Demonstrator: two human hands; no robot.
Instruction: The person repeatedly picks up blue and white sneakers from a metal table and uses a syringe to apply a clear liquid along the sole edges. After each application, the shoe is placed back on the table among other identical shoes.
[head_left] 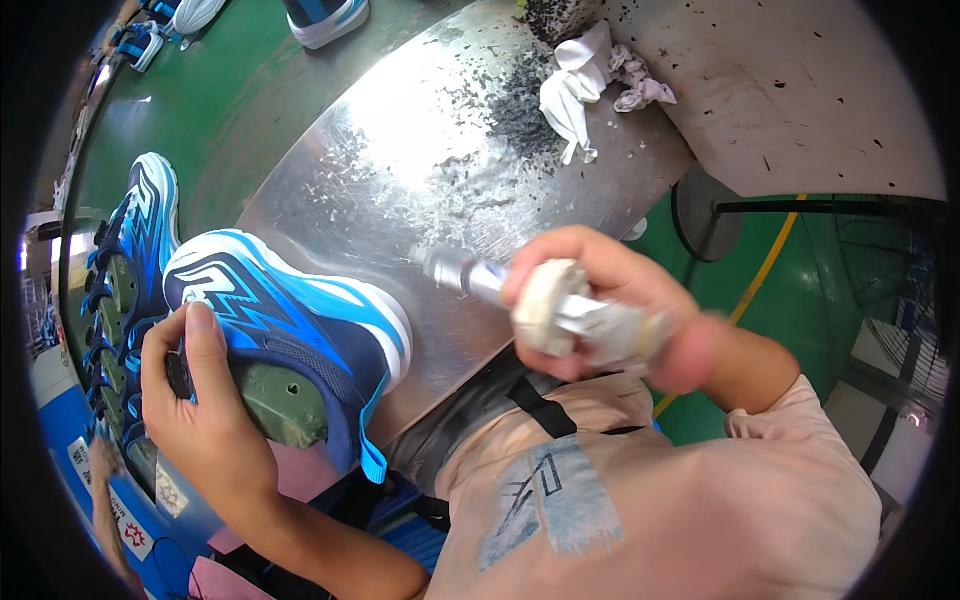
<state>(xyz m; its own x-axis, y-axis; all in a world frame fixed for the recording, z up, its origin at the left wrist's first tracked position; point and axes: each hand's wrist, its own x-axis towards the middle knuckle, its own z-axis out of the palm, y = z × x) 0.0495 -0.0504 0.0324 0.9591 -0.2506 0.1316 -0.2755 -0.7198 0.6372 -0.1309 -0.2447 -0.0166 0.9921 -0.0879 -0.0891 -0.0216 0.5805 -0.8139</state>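
Note:
A blue and white running shoe (pixel 300 300) lies tilted on its side, with a green last (pixel 280 400) inside it. My left hand (pixel 205 400) is closed on the shoe's upper, its thumb pressing near the laces. In my right hand (pixel 610 290) is a hand tool with a metal shaft (pixel 485 282) and a white wrapped grip; its tip is blurred, so I cannot make out its kind. The tip points at the shoe's heel, a small gap away. Beneath both hands is a scratched metal plate (pixel 350 190).
Black crumbs (pixel 520 110) and white rags (pixel 578 85) lie on the plate's far side. A similar shoe (pixel 150 225) stands on the green surface at left, another shoe (pixel 328 22) beyond. Another person's hand (pixel 103 460) shows at far left. A dark disc (pixel 705 215) stands at right.

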